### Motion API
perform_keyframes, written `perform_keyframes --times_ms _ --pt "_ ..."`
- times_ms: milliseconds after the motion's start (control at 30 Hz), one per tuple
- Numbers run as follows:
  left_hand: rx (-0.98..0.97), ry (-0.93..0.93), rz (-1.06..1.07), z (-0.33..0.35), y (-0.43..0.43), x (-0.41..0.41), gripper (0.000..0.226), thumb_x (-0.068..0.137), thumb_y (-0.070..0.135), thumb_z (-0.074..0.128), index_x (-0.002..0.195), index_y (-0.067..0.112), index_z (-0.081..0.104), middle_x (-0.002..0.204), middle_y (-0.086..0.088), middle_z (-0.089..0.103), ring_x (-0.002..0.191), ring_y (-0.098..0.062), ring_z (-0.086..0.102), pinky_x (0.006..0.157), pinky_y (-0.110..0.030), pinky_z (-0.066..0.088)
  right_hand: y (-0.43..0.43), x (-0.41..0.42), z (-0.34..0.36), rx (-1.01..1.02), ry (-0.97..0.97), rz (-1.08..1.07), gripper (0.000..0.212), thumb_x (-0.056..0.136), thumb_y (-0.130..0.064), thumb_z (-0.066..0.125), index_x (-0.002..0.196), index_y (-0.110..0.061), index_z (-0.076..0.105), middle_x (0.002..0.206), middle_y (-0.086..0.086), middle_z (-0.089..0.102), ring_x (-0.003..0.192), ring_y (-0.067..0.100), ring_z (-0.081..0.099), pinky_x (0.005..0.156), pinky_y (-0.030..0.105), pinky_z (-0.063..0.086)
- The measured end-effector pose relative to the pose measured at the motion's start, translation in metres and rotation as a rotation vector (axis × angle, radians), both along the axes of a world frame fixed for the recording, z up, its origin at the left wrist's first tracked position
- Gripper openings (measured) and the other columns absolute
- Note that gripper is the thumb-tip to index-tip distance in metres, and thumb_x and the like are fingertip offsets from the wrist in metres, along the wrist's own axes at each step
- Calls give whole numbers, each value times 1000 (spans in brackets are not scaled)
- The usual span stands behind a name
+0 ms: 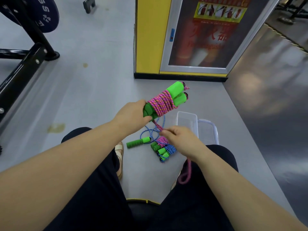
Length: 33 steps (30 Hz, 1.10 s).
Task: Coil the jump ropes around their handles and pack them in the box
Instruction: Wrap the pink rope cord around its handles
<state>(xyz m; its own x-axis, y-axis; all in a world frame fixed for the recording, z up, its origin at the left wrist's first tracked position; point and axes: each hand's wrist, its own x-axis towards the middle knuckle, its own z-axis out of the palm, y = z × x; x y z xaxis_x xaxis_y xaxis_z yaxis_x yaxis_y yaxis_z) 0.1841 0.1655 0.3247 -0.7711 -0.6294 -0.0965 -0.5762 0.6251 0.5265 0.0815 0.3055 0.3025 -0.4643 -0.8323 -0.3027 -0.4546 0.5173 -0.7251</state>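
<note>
1. Box [186, 121] of clear plastic stood open on the grey floor [83, 97]; its lid [208, 132] lay against its right side.
2. Left hand [133, 114] was raised above and to the left of the box, fingers curled round the lower ends of two green foam handles [176, 92] held side by side; pink rope [162, 102] was wound in many turns about their middle.
3. Right hand [181, 140] hovered just in front of the box, thumb and fingertips pinching the unwound length of that pink rope, which ran taut up to the handles; the rope's tail [185, 175] hung in a loop below the wrist.
4. Two coiled ropes lay on the floor in front of the box, touching each other: a pink-wound bundle [160, 141] and a blue-wound bundle [170, 149]; the right hand partly covered them.
5. Loose blue rope [150, 130] sprawled to the left of the box; its one visible green handle [137, 142] lay just beside the bundles.
6. Fire-extinguisher cabinet [200, 35] stood beyond the box, well apart.
</note>
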Motion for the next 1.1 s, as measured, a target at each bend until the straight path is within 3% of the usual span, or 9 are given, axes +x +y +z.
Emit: perform_keyframes --times_ms 167,267,367,467,600,733,900,1000,1100 --pt "-236 -200 -99 -2 7 -6 28 93 19 50 119 9 45 103 -14 60 81 -28 48 63 -31 34 -6 1 17 162 727 296 19 94 -32 46 98 -18 57 95 5 63 94 28 58 65 31 39" --pt "-223 -273 -129 -1 3 -6 25 92 20 51 114 8 47 107 -13 60 87 -28 51 64 -30 35 -7 -7 32 34 912 355 27 97 -36 40 116 -27 56 107 -1 64 102 24 58 71 32 43" --pt "66 -262 -97 4 -8 -3 22 89 23 56 106 9 51 101 -12 61 83 -25 58 66 -30 45 -2 -24 42 40 921 470 30 98 -40 36 118 -34 58 111 -5 64 106 20 57 72 30 43" --pt "584 -67 102 3 -19 4 19 88 15 61 103 7 53 97 -15 59 80 -31 64 71 -35 59 11 -35 42 11 937 558 33 96 -46 37 115 -33 61 105 -5 66 101 22 60 71 32 49" --pt "1054 86 223 4 -32 14 20 92 6 55 111 1 56 93 -17 62 75 -30 62 68 -34 59 21 -33 44 -195 983 623 41 85 -45 35 81 -29 73 67 -8 68 58 22 64 41 28 44" --pt "1176 105 227 4 -29 17 12 92 6 52 101 3 60 89 -15 63 77 -28 63 63 -31 59 28 -34 54 -185 1038 634 42 86 -45 34 77 -28 71 64 -9 66 55 20 61 40 24 35" --pt "1191 140 239 6 -28 13 16 91 7 53 106 2 59 91 -16 64 79 -28 64 63 -31 59 30 -41 72 -21 946 556 33 97 -44 35 111 -33 63 100 -7 67 90 16 58 63 26 34" --pt "1267 182 247 7 -31 15 18 92 8 51 107 1 58 92 -17 65 74 -26 67 63 -30 60 30 -43 77 59 874 522 31 96 -43 37 112 -33 63 97 -8 66 74 8 46 58 26 30" --pt "1334 238 242 6 -34 21 17 93 8 47 102 3 60 88 -15 68 68 -22 70 62 -29 60 31 -45 76 110 762 478 29 95 -42 41 107 -33 66 71 -16 55 59 4 40 56 14 29"
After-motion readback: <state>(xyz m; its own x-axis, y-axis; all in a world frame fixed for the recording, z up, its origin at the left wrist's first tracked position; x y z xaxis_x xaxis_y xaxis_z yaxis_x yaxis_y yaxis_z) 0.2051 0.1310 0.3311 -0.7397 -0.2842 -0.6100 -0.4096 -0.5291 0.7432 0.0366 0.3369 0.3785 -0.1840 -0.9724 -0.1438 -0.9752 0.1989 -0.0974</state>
